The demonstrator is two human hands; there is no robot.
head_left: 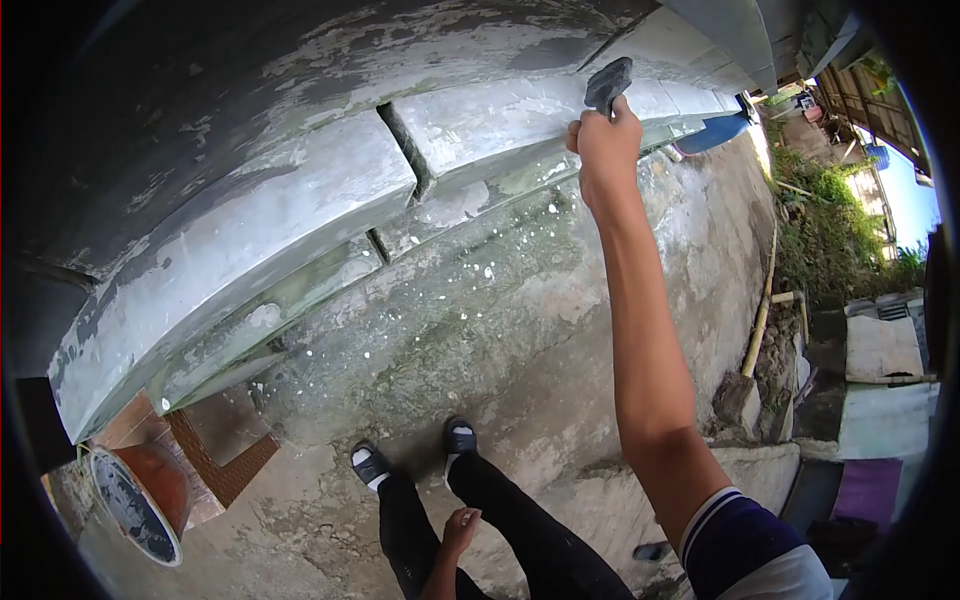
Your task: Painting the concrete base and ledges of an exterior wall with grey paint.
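My right hand [608, 150] is stretched far forward, its fingers wrapped round a short-handled tool with a dark grey, blocky head [609, 82]; its exact kind does not show. The head is at the ledge of a grey-white wall [500, 115], and I cannot tell whether it touches. Patches of worn, flaking coating mark the wall. Low in front of my legs, my left hand [460, 528] hangs with curled fingers. Whatever may be in it is too small or hidden to make out.
Stained concrete floor [540, 330] with white specks runs along the wall's foot. At the lower left stands a reddish bucket [170, 490] beside a brown-framed panel [225, 455]. A blue object [712, 134] lies past my right hand. Bamboo poles [765, 310] and plants border the right side.
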